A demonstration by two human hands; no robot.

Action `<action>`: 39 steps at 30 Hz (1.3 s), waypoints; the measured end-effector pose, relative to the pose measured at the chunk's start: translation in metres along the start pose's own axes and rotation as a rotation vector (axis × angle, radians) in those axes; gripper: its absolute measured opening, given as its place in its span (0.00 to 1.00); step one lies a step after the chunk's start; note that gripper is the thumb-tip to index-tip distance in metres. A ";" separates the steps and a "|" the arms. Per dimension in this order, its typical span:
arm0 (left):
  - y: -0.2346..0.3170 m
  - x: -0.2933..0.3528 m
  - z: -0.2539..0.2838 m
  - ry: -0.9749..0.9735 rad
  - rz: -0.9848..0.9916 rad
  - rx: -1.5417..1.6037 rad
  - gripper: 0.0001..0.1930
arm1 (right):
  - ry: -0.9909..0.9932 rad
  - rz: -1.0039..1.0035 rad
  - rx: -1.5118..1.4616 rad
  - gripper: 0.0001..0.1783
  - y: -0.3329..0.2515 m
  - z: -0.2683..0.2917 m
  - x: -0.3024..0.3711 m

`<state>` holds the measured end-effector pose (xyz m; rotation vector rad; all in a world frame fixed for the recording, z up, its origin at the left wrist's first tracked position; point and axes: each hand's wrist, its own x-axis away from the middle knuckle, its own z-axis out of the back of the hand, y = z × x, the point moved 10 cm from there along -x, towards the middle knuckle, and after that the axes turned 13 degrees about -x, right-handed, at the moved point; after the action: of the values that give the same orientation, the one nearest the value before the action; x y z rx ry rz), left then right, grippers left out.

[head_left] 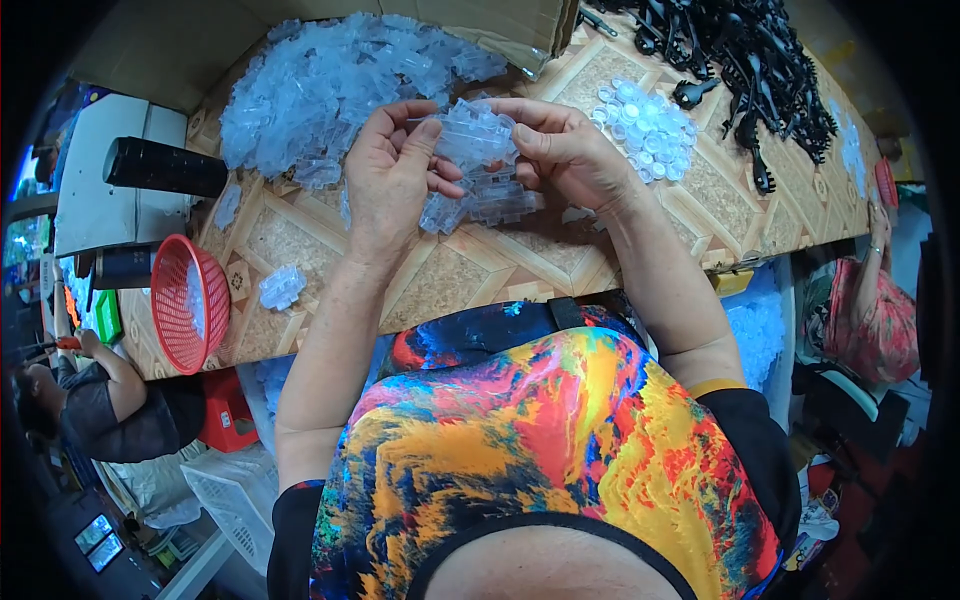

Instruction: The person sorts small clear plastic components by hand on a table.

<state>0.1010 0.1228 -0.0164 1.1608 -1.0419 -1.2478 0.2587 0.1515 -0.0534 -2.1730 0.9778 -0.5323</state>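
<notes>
Over the table, my left hand (390,180) and my right hand (565,150) are both closed on the ends of a clear plastic piece (476,136), left thumb and right thumb toward me. Its exact kind cannot be made out. Just below it lies a small heap of similar clear plastic pieces (490,200) on the wood-patterned tabletop (430,290). A large pile of the same clear pieces (300,90) spreads behind my left hand. To the right of my right hand sits a cluster of small round translucent caps (645,130).
A cardboard box (170,50) stands behind the large pile. At left are a black cylinder (165,167), a red plastic basket (207,300) and a few loose clear pieces (283,288). Toothed black plastic parts (765,80) heap up at far right. Other people (875,310) sit at both sides.
</notes>
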 end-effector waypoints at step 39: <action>0.035 0.066 -0.001 0.139 -0.489 -0.703 0.42 | -0.036 0.083 0.312 0.32 0.021 -0.023 0.005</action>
<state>0.1108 0.0558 0.0158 0.9372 -0.1577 -1.6980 0.2375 0.1280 -0.0532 -1.8510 0.8953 -0.5639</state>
